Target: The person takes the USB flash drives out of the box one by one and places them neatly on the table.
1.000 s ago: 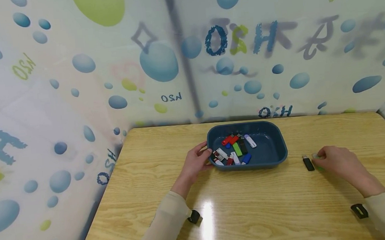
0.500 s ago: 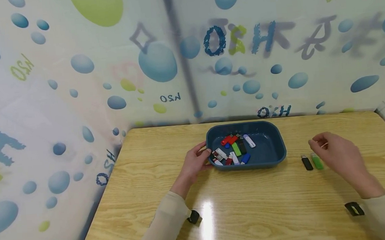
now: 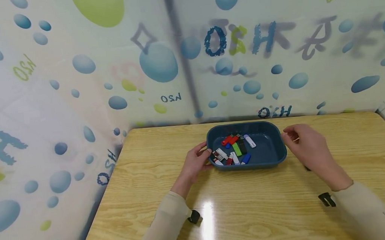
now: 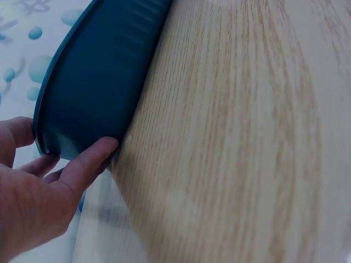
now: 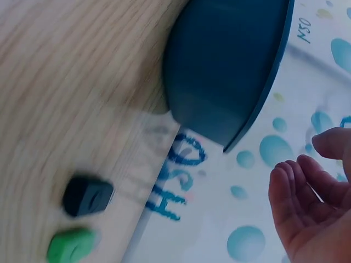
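A dark blue plastic basin (image 3: 266, 150) stands on the table with several USB flash drives in its left half, among them a green one (image 3: 237, 149) and a white one (image 3: 250, 141). At its left end, my left hand (image 3: 193, 160) grips the wall, thumb over the rim and fingers outside, also visible in the left wrist view. Beside the right rim is my right hand (image 3: 309, 145), raised, fingers loosely curved and nothing between them. In the right wrist view a black flash drive (image 5: 86, 195) and a green flash drive (image 5: 71, 245) lie on the table; the right hand largely hides them in the head view.
The wooden table (image 3: 254, 209) ends at a patterned curtain (image 3: 164, 111) close behind the basin. Another stretch of the curtain hangs along the left side. A black strap piece (image 3: 327, 200) sits at the right cuff, and a similar one (image 3: 194, 216) at the left.
My right hand has let go of the green flash drive, leaving it beside the black one, and has moved left to the basin's right rim. The left hand stays at the basin.
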Motion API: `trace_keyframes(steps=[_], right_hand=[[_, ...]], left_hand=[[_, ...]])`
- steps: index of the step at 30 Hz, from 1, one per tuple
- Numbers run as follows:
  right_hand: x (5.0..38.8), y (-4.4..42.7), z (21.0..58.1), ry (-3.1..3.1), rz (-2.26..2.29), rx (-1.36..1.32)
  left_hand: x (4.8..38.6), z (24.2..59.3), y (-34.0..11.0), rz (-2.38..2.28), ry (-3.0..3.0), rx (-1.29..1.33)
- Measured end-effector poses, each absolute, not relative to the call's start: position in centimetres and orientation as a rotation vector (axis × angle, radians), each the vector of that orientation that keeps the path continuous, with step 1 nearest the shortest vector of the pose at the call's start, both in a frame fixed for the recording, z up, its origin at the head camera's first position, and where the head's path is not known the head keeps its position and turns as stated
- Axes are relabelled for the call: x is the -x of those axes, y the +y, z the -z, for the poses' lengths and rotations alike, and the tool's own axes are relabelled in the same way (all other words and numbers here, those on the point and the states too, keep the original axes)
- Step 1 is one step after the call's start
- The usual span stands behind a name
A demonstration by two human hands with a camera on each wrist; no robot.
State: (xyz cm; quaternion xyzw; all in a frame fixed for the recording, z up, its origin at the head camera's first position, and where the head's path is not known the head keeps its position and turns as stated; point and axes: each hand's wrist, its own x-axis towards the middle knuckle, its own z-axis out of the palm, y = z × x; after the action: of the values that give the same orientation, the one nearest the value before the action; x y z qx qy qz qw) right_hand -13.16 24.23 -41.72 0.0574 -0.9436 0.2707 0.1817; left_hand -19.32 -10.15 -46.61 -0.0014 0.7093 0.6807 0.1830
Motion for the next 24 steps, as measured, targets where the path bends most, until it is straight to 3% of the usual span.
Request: trace_keyframes(steps=[24], right_hand=[[19.0, 17.9, 43.5, -2.965, -0.621, -0.231]], left_hand=[[19.2, 46.7, -10.2, -1.979, 1.949, -0.002]])
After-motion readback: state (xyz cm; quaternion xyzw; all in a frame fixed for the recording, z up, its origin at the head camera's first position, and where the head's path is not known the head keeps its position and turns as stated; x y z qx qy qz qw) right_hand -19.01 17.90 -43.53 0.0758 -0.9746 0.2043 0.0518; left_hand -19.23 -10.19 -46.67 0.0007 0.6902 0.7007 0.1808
